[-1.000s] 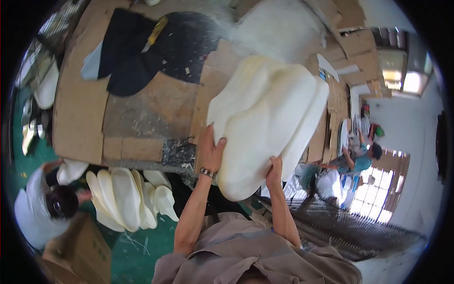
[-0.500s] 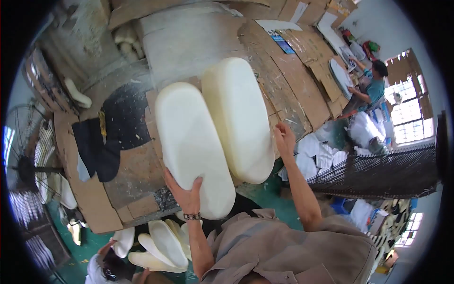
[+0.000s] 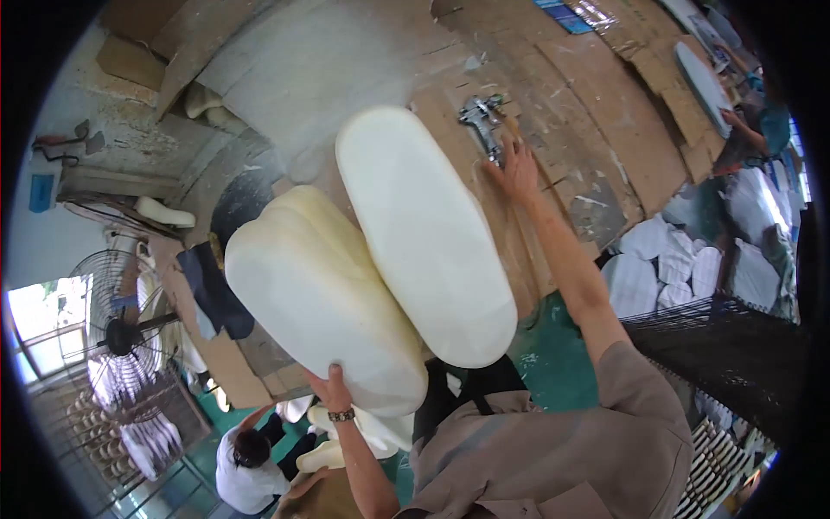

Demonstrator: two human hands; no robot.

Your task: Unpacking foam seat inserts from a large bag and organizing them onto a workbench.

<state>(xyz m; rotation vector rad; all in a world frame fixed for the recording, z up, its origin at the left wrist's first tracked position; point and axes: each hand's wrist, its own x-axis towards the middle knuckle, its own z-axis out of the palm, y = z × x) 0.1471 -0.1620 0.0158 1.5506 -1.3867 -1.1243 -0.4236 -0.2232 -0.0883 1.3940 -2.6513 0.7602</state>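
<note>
Two long, rounded cream foam pads lie side by side in front of me on the work table. The left foam pad (image 3: pixel 320 294) shows a grooved, thick side facing the other one. The right foam pad (image 3: pixel 424 233) has its broad smooth face up. My left hand (image 3: pixel 331 391) grips the near end of the left pad, thumb on top and the other fingers mostly hidden at its edge. My right hand (image 3: pixel 517 175) reaches over the table past the right pad, fingers stretched toward the handle of a metal spray gun (image 3: pixel 478 124). Whether the fingertips touch it I cannot tell.
Cardboard sheets (image 3: pixel 596 112) cover the table. Dark cloth (image 3: pixel 212 290) hangs over its left side, near a standing fan (image 3: pixel 121 336). One person (image 3: pixel 251 458) crouches at lower left among foam pieces; another (image 3: pixel 761 130) works at far right. White pieces (image 3: pixel 661 259) lie beyond my right arm.
My right hand has moved from beside the right pad up to the spray gun, which now shows. The left pad is turned, its grooved side visible. My view has shifted.
</note>
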